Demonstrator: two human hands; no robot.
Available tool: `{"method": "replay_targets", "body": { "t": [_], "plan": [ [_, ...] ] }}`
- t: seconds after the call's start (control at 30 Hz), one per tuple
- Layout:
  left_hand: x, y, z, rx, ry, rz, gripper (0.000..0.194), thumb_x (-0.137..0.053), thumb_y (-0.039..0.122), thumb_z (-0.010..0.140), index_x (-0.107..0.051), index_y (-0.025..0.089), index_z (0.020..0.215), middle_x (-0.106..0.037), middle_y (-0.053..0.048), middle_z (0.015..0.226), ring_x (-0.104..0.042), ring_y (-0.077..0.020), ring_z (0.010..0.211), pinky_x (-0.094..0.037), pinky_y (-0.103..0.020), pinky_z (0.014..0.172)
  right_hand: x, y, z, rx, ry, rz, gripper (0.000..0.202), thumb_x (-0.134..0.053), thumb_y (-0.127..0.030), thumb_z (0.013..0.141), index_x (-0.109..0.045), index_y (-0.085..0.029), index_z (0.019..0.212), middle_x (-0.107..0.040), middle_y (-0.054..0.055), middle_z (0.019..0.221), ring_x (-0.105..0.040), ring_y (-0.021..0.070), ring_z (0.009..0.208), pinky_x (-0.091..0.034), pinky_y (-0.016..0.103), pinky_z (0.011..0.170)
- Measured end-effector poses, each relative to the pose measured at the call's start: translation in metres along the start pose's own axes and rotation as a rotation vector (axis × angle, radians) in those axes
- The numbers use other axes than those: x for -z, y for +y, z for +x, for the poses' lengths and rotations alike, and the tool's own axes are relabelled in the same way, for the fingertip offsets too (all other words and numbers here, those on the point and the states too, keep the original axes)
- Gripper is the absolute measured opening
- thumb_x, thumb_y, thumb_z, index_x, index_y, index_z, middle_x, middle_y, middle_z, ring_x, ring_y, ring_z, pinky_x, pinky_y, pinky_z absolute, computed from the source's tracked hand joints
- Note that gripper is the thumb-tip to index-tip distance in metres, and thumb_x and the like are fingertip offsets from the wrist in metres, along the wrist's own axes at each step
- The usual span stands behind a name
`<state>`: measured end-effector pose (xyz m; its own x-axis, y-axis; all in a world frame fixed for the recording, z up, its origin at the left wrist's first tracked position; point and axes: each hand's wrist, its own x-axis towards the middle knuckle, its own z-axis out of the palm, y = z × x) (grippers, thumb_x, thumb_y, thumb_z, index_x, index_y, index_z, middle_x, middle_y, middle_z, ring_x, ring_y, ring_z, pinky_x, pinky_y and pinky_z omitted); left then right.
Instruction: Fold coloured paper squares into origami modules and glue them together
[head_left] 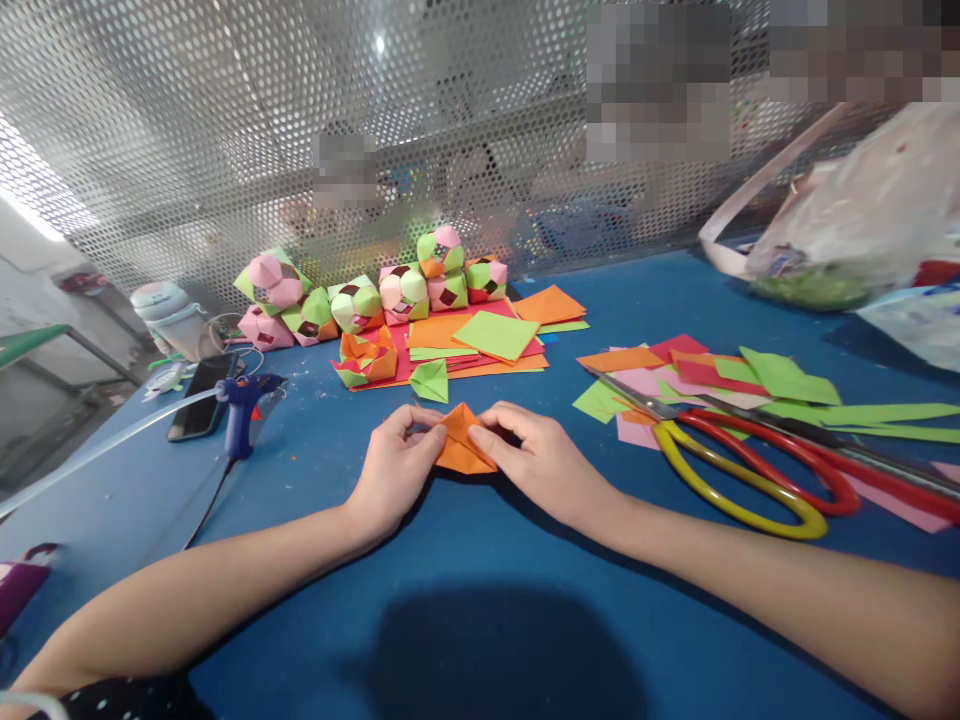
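L hand (397, 462) & R hand (546, 462) both pinching orange folded paper (463, 457) btwn them, over blue tbl (315, 640). Green folded pc. (430, 381) just beyond; glue gun (241, 412) to L, scissors (667, 411) to R.

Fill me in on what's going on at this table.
A person is handling a folded orange paper, gripping it between the left hand and the right hand above the blue table. Just beyond the hands lie a small green folded piece and a stack of coloured sheets, with folded paper balls behind. The glue gun and the scissors lie to either side, neither one held.
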<state>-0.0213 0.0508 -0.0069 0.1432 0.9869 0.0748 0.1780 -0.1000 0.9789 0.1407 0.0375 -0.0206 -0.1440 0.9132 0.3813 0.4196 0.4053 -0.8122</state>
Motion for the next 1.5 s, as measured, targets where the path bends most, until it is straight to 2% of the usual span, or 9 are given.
{"method": "replay_targets", "body": {
  "t": [0.17,0.23,0.47,0.63,0.8,0.9,1.1,1.3,1.5],
  "plan": [
    [-0.0006,0.0025,-0.0015,0.035,-0.074,-0.006,0.019,-0.061,0.031,0.076,-0.063,0.015,0.086,-0.066,-0.001,0.078,-0.059,-0.0117,0.068,-0.047,-0.023,0.064,-0.0008,0.001,-0.0008,0.038,0.011,-0.032,0.022,-0.048,-0.024,0.087,-0.055,-0.019,0.066,-0.054,0.0,0.067,-0.051,0.013,0.063,-0.04,0.026,0.059],
    [-0.0008,0.0042,-0.0022,0.013,-0.08,0.018,0.018,-0.061,0.031,0.076,-0.066,0.015,0.083,-0.067,-0.002,0.079,-0.059,-0.0123,0.07,-0.048,-0.024,0.068,-0.0009,0.001,-0.0011,0.053,0.003,-0.034,0.023,-0.048,-0.024,0.086,-0.055,-0.019,0.065,-0.054,0.0,0.066,-0.051,0.013,0.062,-0.04,0.026,0.059],
    [-0.0014,0.0047,-0.0019,0.024,-0.075,0.053,0.016,-0.061,0.029,0.075,-0.064,0.014,0.077,-0.064,-0.001,0.073,-0.057,-0.0115,0.066,-0.046,-0.023,0.063,-0.0007,0.0016,-0.0013,0.058,-0.013,-0.017,0.021,-0.05,-0.023,0.086,-0.058,-0.018,0.067,-0.055,0.0,0.067,-0.052,0.013,0.064,-0.041,0.026,0.061],
    [-0.0017,-0.0009,-0.0003,-0.025,-0.188,0.05,0.017,-0.062,0.02,0.071,-0.061,0.015,0.087,-0.063,-0.001,0.082,-0.058,-0.0116,0.074,-0.047,-0.023,0.069,-0.0005,-0.0001,0.0004,0.042,0.003,-0.021,0.021,-0.049,-0.025,0.086,-0.059,-0.018,0.068,-0.058,0.002,0.069,-0.054,0.014,0.065,-0.042,0.027,0.062],
    [0.0003,-0.0029,0.0009,-0.049,-0.113,0.123,0.009,-0.054,0.012,0.07,-0.059,0.015,0.077,-0.061,0.001,0.075,-0.056,-0.0112,0.072,-0.045,-0.022,0.067,-0.0016,-0.0027,-0.0012,0.071,-0.031,-0.06,0.011,-0.053,-0.026,0.083,-0.059,-0.019,0.078,-0.057,0.002,0.075,-0.054,0.0145,0.068,-0.043,0.028,0.064],
    [0.0006,-0.0027,0.0009,-0.056,-0.085,0.135,0.013,-0.052,0.009,0.068,-0.059,0.015,0.077,-0.061,0.0,0.076,-0.056,-0.0113,0.073,-0.044,-0.023,0.069,-0.0036,-0.0015,-0.0026,0.055,-0.025,-0.141,0.008,-0.055,-0.024,0.079,-0.053,-0.02,0.073,-0.055,0.0,0.071,-0.051,0.0134,0.063,-0.042,0.027,0.061],
    [-0.0011,-0.0033,-0.0006,-0.072,-0.145,0.146,0.01,-0.052,0.01,0.066,-0.054,0.016,0.075,-0.058,0.002,0.071,-0.054,-0.0101,0.067,-0.042,-0.021,0.062,-0.0059,0.0033,-0.0038,0.106,0.012,-0.256,0.014,-0.05,-0.016,0.078,-0.048,-0.02,0.065,-0.053,-0.001,0.064,-0.048,0.013,0.061,-0.037,0.027,0.061],
    [-0.0004,-0.0008,-0.002,-0.08,-0.101,0.194,0.008,-0.052,0.011,0.067,-0.051,0.016,0.072,-0.054,0.004,0.065,-0.05,-0.0089,0.061,-0.04,-0.02,0.058,-0.0057,0.0008,-0.0044,0.112,-0.054,-0.315,0.013,-0.051,-0.023,0.081,-0.048,-0.02,0.069,-0.055,0.0,0.071,-0.05,0.014,0.066,-0.037,0.028,0.066],
    [-0.0002,-0.0014,-0.0014,-0.077,-0.081,0.19,0.008,-0.051,0.011,0.066,-0.05,0.017,0.071,-0.052,0.005,0.063,-0.049,-0.0088,0.059,-0.039,-0.02,0.056,-0.0066,0.0036,-0.0038,0.107,-0.073,-0.384,0.024,-0.048,-0.021,0.082,-0.04,-0.021,0.06,-0.049,-0.002,0.06,-0.045,0.0123,0.057,-0.033,0.027,0.059]
  ]
}}
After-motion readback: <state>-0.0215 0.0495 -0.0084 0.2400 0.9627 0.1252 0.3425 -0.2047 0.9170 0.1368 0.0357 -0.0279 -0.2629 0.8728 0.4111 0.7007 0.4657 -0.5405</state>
